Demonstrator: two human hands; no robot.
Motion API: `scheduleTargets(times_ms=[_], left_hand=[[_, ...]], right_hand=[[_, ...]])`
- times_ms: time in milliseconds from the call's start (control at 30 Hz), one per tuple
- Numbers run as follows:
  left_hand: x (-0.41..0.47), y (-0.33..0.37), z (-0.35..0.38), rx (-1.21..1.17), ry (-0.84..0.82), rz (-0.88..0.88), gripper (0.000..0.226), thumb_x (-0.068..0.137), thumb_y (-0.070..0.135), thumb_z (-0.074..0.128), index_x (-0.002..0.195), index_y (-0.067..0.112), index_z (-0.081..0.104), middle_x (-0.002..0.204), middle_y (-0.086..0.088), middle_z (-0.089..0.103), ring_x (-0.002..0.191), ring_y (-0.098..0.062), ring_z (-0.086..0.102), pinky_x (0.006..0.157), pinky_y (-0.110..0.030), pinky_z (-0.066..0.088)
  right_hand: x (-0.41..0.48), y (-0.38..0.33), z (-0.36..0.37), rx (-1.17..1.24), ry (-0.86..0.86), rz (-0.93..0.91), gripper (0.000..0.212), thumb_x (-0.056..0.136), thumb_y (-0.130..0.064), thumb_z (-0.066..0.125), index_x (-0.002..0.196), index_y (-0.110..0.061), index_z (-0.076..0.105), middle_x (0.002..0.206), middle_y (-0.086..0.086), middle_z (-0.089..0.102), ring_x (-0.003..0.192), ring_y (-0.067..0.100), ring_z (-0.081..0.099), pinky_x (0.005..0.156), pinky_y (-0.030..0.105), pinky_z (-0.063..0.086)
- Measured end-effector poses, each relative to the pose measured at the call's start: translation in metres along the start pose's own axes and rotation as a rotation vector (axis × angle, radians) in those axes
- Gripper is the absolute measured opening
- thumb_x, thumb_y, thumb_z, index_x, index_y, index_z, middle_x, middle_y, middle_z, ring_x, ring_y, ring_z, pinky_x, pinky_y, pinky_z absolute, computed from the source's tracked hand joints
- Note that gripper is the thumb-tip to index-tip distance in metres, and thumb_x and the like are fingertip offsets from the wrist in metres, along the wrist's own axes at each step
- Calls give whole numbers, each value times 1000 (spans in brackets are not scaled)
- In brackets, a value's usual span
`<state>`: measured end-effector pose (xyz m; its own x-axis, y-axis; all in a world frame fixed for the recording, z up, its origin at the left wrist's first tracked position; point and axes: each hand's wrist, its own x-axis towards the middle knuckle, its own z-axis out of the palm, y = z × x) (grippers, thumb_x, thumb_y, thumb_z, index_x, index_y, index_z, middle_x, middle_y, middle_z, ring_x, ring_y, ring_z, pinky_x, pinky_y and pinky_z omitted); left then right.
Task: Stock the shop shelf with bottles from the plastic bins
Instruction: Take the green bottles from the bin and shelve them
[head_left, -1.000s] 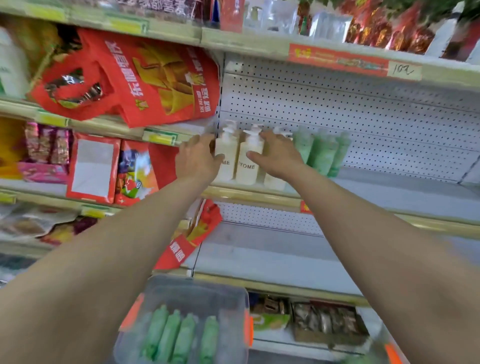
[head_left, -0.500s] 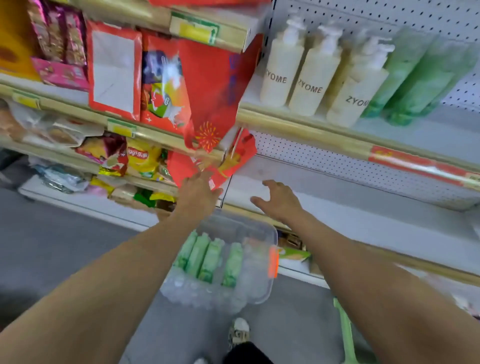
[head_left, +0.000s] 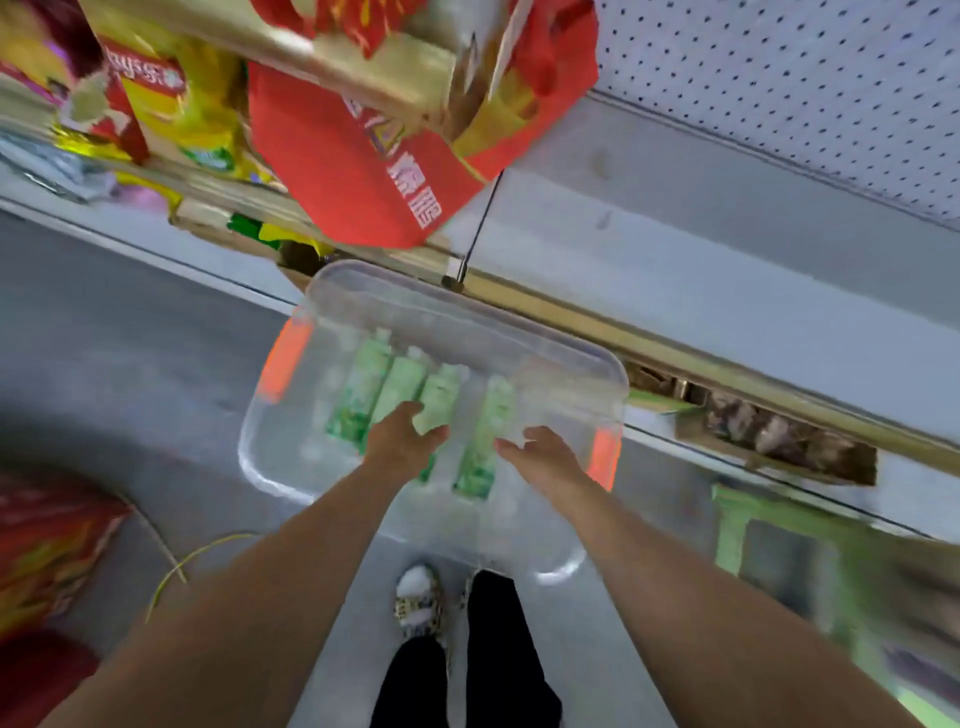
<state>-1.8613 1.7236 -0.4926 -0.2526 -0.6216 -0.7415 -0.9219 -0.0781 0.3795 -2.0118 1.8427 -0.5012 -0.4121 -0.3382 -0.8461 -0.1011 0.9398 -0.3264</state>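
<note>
Green bottles (head_left: 363, 387) lie pointing away, just under the left hand (head_left: 402, 441); right hand (head_left: 540, 457) waits beside. All fingers (head_left: 402, 415) loose, empty.

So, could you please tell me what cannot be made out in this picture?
Head view:
- Labels on the green bottles: motion blur.
- Whether the left hand touches a bottle: the hand itself covers the contact.
- Near ends of two bottles: behind the left hand.
</note>
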Motion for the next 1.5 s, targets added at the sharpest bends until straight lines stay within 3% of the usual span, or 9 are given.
scheduleTargets(times_ms=[133, 300, 467, 600, 767, 933, 1133, 1367, 1500], left_hand=[[32, -5, 31, -29, 36, -108, 66, 91, 42, 65, 144, 10, 43, 140, -13, 54, 128, -31, 51, 99, -33, 40], [54, -8, 50, 34, 139, -172, 60, 91, 41, 66, 142, 16, 48, 136, -9, 57, 123, -30, 55, 96, -37, 45], [64, -2, 66, 79, 29, -186, 70, 82, 38, 76, 138, 16, 42, 131, -9, 59, 120, -32, 56, 92, -38, 46], [67, 2, 61, 38, -37, -293, 103, 59, 57, 84, 138, 6, 42, 130, -12, 58, 117, -32, 58, 97, -41, 50], [28, 4, 26, -589, -92, -409, 72, 62, 39, 90, 117, 2, 61, 107, -13, 68, 95, -32, 67, 86, -46, 58], [-41, 10, -12, -748, -51, -178, 90, 35, 57, 86, 109, 11, 63, 103, -10, 70, 92, -31, 69, 83, -51, 58], [-143, 59, -61, -826, -121, 94, 42, 88, 47, 68, 116, 17, 63, 108, -7, 70, 99, -29, 67, 93, -48, 54], [-226, 131, -109, -955, -332, 428, 34, 94, 30, 63, 121, 10, 58, 95, -8, 68, 83, -25, 68, 70, -39, 56], [-263, 176, -126, -1007, -387, 600, 38, 93, 27, 61, 127, 13, 57, 103, -8, 71, 92, -26, 68, 75, -40, 55]], right_hand=[[46, 6, 18, 114, -13, 52, 82, 84, -51, 73, 147, -11, 40, 142, 8, 53, 131, 25, 51, 107, 31, 40], [81, 11, 39, 172, 1, 80, 60, 75, -52, 79, 116, -13, 58, 108, 2, 65, 96, 22, 63, 75, 29, 46], [93, 11, 45, 460, -64, 178, 31, 73, -30, 85, 93, -14, 68, 98, 7, 74, 86, 20, 70, 87, 45, 60], [88, 14, 40, 597, -64, 158, 33, 73, -26, 83, 99, -10, 71, 98, 8, 76, 89, 21, 73, 86, 45, 60], [41, 2, 11, 775, -128, 101, 50, 80, -23, 82, 119, -12, 53, 112, 7, 68, 93, 18, 68, 86, 42, 58], [-37, -4, -23, 773, -123, -18, 54, 77, -26, 84, 121, -15, 55, 115, 7, 70, 98, 21, 70, 89, 43, 57], [-148, -24, -87, 765, -52, -268, 48, 77, -26, 83, 119, -13, 65, 109, 6, 74, 94, 20, 73, 77, 36, 58], [-273, -36, -188, 806, 116, -590, 49, 76, -31, 82, 117, -12, 64, 99, 5, 74, 87, 20, 73, 72, 37, 56], [-328, -39, -248, 773, 181, -778, 59, 69, -33, 80, 122, -11, 64, 100, 2, 73, 94, 20, 70, 78, 37, 55]])
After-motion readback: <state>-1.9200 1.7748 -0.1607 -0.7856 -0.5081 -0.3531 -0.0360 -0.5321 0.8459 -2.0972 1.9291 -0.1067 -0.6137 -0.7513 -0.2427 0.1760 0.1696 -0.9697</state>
